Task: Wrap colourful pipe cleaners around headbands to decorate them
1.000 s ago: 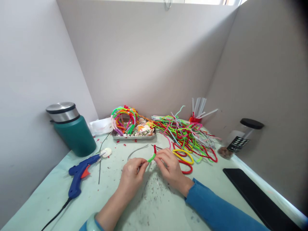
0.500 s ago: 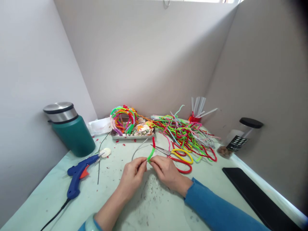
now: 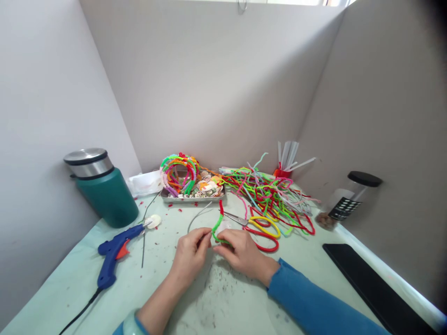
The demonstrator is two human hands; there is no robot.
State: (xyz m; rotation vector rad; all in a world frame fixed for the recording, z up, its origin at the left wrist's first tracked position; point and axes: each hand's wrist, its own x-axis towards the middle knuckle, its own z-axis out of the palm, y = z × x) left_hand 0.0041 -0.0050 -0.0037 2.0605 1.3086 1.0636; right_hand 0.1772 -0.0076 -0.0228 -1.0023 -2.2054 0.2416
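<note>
head view — both hands' grip still pinching green pipe cleaner point(image 3: 217, 226) | now curled lower — left hand point(image 3: 190, 253) | right hand point(image 3: 240, 251)

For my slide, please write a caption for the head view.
Both hands, left hand and right hand, wrap a green pipe cleaner around a thin headband.

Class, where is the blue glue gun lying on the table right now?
The blue glue gun lies on the table's left side, left of the left hand and in front of the green flask.
</note>
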